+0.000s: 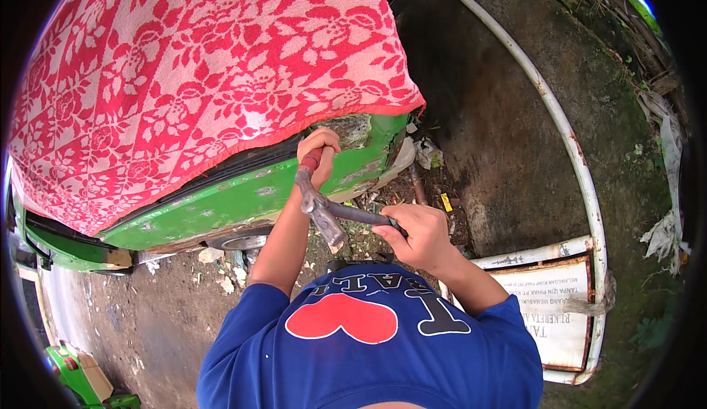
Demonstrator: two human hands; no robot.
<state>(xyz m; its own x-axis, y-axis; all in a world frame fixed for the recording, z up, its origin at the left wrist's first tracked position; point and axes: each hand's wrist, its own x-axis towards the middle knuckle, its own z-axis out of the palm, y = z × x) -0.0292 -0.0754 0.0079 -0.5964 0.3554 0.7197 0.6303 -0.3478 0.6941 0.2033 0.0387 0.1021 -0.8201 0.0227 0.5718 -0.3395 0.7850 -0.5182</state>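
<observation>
My left hand (322,144) is closed around a red-gripped metal tool (309,163) beside the edge of a green car body (258,192), whose paint is patchy and scraped. My right hand (416,232) grips the dark handle of what looks like a hammer (357,215); its worn metal head crosses the lower part of the red-gripped tool, and whether the two touch or are joined is hard to tell. A red and pink floral blanket (221,63) covers the top of the car, its hem just above my left hand.
A rusty white tube frame (571,140) with a white sign (549,298) lies at the right. Rubbish and flakes (442,188) litter the dark ground along the car. A green and beige object (81,376) is at the lower left. Torn plastic (659,240) lies by the right edge.
</observation>
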